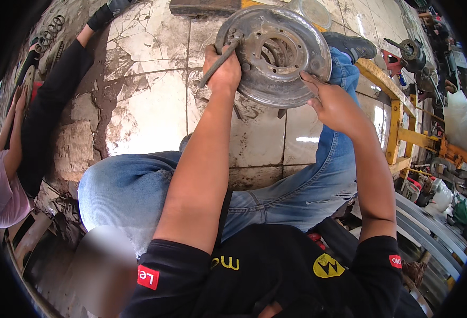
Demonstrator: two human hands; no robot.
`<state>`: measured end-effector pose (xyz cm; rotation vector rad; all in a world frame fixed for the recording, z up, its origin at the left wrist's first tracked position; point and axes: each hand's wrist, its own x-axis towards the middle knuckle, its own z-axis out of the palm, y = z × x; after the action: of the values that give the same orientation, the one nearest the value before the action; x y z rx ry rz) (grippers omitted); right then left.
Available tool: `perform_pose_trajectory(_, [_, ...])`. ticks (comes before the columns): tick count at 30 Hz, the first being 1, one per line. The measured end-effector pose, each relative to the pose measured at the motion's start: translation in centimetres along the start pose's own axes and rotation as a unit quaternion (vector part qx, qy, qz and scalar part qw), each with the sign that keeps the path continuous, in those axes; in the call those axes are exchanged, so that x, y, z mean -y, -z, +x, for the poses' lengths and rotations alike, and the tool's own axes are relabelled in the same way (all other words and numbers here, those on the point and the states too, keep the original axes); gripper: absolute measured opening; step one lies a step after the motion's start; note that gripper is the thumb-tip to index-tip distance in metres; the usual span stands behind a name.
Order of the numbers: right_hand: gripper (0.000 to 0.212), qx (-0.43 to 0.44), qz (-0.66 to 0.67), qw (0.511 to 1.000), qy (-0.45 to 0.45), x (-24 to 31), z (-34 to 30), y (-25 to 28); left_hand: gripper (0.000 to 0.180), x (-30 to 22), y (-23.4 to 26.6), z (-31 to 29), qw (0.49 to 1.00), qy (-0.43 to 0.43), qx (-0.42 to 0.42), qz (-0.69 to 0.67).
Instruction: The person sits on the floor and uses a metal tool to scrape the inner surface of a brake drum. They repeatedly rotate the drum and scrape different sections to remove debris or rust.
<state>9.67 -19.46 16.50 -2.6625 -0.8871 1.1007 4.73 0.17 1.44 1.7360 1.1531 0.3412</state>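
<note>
A scuffed grey disc (277, 69), with a large central hole ringed by smaller ones, is held over the tiles (151, 114). The left hand (227, 76) curls closed at its left edge, a hose (217, 68) across it; the right hand (337, 104), half open, touches its right side. Beyond, a pale round container (318, 12), contents unclear.

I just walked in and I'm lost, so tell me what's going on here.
Someone in a black shirt is handling a worn, round metal plate over a dirty tiled floor. The left hand is at its left edge, a dark hose lying across that hand; the right hand touches its lower right rim. Another person is at the far left.
</note>
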Motion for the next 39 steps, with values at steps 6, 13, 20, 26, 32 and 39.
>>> perform_pose_trajectory(6, [0.071, -0.080, -0.246, 0.958, 0.127, -1.0, -0.6, -6.0, 0.043, -0.8, 0.2, -0.5, 1.000, 0.018, 0.013, 0.001])
perform_pose_trajectory(13, [0.078, -0.042, -0.220, 0.968, 0.115, 0.0, -0.1, -6.0, 0.045, -1.0, 0.2, -0.6, 1.000, 0.015, 0.013, 0.001])
perform_pose_trajectory(20, [0.078, -0.013, -0.234, 0.969, 0.083, 1.5, 0.6, -5.8, 0.044, -0.9, 0.3, -0.6, 1.000, 0.019, 0.018, -0.007])
perform_pose_trajectory(26, [0.072, -0.037, -0.229, 0.969, 0.089, 1.5, 1.0, -6.3, 0.044, -0.9, 0.2, -0.4, 0.999, 0.025, 0.022, 0.001])
perform_pose_trajectory(32, [0.068, -0.081, -0.184, 0.974, 0.108, 1.6, 0.4, -6.8, 0.043, -1.0, 0.1, -0.2, 0.999, 0.031, 0.022, 0.005])
perform_pose_trajectory(39, [0.068, -0.057, -0.183, 0.974, 0.122, 1.6, 0.0, -7.0, 0.043, -0.9, 0.3, -0.2, 1.000, 0.025, 0.018, -0.007])
